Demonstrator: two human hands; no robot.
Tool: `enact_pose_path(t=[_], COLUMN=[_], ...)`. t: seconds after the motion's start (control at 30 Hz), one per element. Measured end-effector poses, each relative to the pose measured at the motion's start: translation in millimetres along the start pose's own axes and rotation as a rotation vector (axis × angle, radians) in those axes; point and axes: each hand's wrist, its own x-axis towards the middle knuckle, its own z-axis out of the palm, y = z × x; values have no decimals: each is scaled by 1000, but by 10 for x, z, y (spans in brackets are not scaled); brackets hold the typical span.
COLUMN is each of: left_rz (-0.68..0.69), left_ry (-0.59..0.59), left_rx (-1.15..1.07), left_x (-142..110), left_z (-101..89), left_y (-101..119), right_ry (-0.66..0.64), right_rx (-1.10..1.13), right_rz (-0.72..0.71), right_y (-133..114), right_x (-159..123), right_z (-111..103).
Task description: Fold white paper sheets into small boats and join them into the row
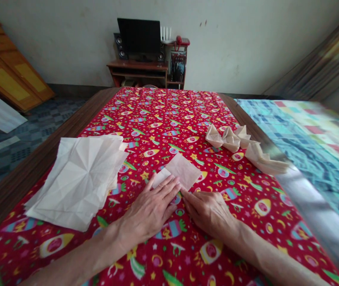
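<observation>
A folded sheet of pale paper (184,169) lies on the red patterned cloth, turned so that its corners point outward. My left hand (157,202) rests flat across its lower left part, fingers stretched out and pressing it down. At the paper's near corner is my right hand (206,208), closed, its index fingertip on the edge and the other fingers curled under; its thumb is hidden. To the left lies a stack of creased paper sheets (82,178), the top one marked with folds radiating from the middle. Several folded paper pieces (230,139) stand in a row at the right.
The red cloth (169,119) covers a dark wooden table (76,131). Beyond stands a desk (139,67) with a monitor (139,37), speakers and a red telephone (183,40). A wooden cabinet (14,71) is at the left, a patchwork-covered surface (306,131) at the right.
</observation>
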Motion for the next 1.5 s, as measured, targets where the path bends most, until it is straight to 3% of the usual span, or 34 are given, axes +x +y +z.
enact_pose_path(t=[0.4, 1.13, 1.2, 1.37, 1.5], left_rz=[-14, -68, -70, -51, -36], left_ry=[-5, 113, 139, 327, 270], left_rx=[65, 142, 138, 82, 30], left_x=[-97, -396, -391, -282, -117], left_z=[-40, -131, -128, -77, -68], left_y=[-82, -222, -221, -188, -107], right_ry=[60, 47, 36, 4, 1], right_rx=[-48, -99, -100, -75, -72], right_rz=[14, 72, 76, 86, 100], right_y=[-23, -19, -19, -19, -36], right_x=[-3, -15, -14, -7, -10], right_z=[2, -2, -9, -22, 2])
